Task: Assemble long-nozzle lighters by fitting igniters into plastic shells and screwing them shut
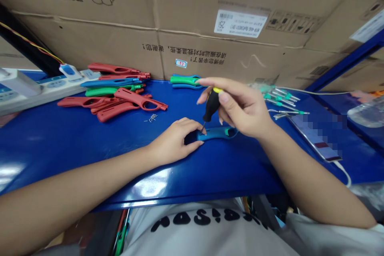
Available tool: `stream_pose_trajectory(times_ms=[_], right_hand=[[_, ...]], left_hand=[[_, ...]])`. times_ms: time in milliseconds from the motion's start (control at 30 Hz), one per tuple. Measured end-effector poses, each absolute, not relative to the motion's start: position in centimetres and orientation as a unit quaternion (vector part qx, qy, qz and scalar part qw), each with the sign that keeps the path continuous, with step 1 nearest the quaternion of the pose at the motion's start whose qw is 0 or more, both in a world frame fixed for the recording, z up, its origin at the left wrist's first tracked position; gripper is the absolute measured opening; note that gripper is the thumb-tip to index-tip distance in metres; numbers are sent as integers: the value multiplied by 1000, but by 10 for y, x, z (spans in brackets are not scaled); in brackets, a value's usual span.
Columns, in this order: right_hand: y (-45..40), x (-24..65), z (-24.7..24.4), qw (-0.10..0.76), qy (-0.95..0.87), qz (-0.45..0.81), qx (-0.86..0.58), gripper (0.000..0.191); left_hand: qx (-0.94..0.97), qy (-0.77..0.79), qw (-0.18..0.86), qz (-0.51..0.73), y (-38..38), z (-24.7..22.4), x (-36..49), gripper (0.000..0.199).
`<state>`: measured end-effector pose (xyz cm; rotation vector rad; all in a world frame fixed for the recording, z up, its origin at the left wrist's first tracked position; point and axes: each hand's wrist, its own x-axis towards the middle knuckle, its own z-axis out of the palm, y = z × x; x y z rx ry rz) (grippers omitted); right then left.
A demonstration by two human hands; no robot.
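A blue plastic lighter casing (214, 133) lies flat on the blue table, its looped end to the right. My left hand (177, 142) pinches its left end between thumb and fingers. Above the casing, my right hand (240, 108) grips a black screwdriver (212, 104) with a yellow cap, held at a slant. Its thin shaft points down to the casing's left part, close to my left fingertips; whether a screw sits under the tip cannot be made out. Several small screws (152, 118) are loose on the table behind my left hand.
Red, blue and green casings (129, 100) are piled at the back left beside a white power strip (57, 85). More casings (184, 81) lie near the cardboard (192, 16). Metal-and-green parts (280, 96), a charging phone (315, 138) and the table's front edge (192, 201) also show.
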<state>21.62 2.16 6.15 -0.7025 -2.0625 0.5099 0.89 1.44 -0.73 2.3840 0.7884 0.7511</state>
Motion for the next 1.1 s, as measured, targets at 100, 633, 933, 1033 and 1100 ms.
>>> stream_pose_trajectory(times_ms=[100,633,933,1033,1100], right_hand=[[19,212,64,469,-830,109,-283,19],[15,208,62,473,-837,25,-275,20],[10,204,65,447,-853,47,-265,19],[11,207,66,429,-867,-2,-254,23],[11,209,68,412,-886,23,-214,28]], left_hand=[[879,295,253,277,14,-7,9,18],[879,293,259,275,14,-7,9,17],[880,297,253,272,15,-11,8,19],[879,298,249,276,15,-11,8,18],[879,289,253,283,15,-10,9,17]])
